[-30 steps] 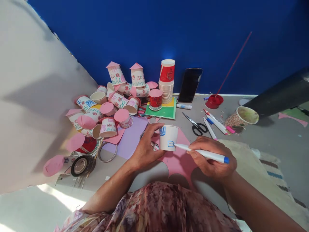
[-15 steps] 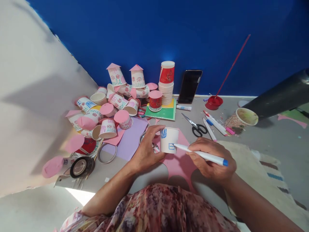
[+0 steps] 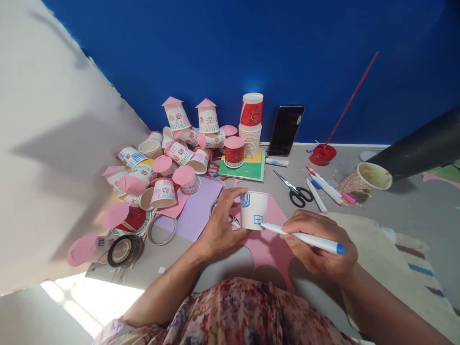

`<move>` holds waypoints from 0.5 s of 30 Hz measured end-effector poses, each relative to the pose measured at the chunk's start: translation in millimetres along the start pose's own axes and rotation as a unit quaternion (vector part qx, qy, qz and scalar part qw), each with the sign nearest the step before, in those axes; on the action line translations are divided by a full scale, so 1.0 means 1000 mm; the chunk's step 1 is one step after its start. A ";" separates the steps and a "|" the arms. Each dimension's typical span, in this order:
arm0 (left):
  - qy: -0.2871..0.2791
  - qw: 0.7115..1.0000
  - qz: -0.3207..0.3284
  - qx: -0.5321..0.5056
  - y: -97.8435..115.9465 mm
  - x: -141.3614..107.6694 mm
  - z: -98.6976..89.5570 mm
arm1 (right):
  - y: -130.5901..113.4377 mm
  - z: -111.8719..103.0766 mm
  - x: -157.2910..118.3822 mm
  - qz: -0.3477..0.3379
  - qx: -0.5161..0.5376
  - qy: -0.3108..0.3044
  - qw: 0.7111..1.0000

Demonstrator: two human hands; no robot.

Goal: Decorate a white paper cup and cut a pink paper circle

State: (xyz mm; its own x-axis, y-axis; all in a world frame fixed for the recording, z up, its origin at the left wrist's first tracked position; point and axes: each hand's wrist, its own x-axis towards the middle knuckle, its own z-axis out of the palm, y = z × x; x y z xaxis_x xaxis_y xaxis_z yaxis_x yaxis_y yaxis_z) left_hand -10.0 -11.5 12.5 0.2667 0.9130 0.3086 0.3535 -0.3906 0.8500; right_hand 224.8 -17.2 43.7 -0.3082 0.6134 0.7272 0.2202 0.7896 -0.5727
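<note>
A white paper cup (image 3: pixel 257 206) is gripped between the thumb and fingers of my left hand (image 3: pixel 221 223). It bears blue scribbled lines near its upper left and a small blue window shape, divided in four, lower down. My right hand (image 3: pixel 319 244) is closed on a white marker (image 3: pixel 305 239) with a blue end cap. The marker's tip meets the cup at the lower right of the window. Below the cup lies pink paper (image 3: pixel 271 254) with round cut-outs.
Decorated cups with pink paper tops (image 3: pixel 163 191) are heaped at the left, near tape rolls (image 3: pixel 121 250). Behind stand stacked cups (image 3: pixel 250 139) and a phone (image 3: pixel 286 130). Scissors (image 3: pixel 298 194), several markers (image 3: pixel 325 187) and a cloth (image 3: pixel 373 258) lie to the right.
The blue window has gained a vertical line inside it, and the marker tip has moved down to its lower right corner. The whole view has shifted slightly.
</note>
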 end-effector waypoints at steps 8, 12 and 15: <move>0.018 0.999 -0.020 -0.028 0.000 0.001 0.000 | 0.006 -0.004 -0.013 0.042 -0.012 0.046 0.998; 0.015 0.993 -0.063 -0.103 0.003 0.001 -0.002 | 0.010 -0.004 -0.021 0.085 -0.046 0.079 0.992; -0.003 0.978 -0.109 -0.178 0.004 0.002 -0.003 | 0.014 -0.001 -0.023 0.090 -0.058 0.088 0.990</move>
State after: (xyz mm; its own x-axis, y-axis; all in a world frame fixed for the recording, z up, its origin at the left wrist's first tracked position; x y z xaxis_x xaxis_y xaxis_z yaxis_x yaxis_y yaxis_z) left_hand -11.0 -11.4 18.1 0.2261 0.9688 0.1016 0.0686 -0.1199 0.9904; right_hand 236.3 -19.7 19.6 -0.0914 0.7293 0.6780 0.3641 0.6582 -0.6589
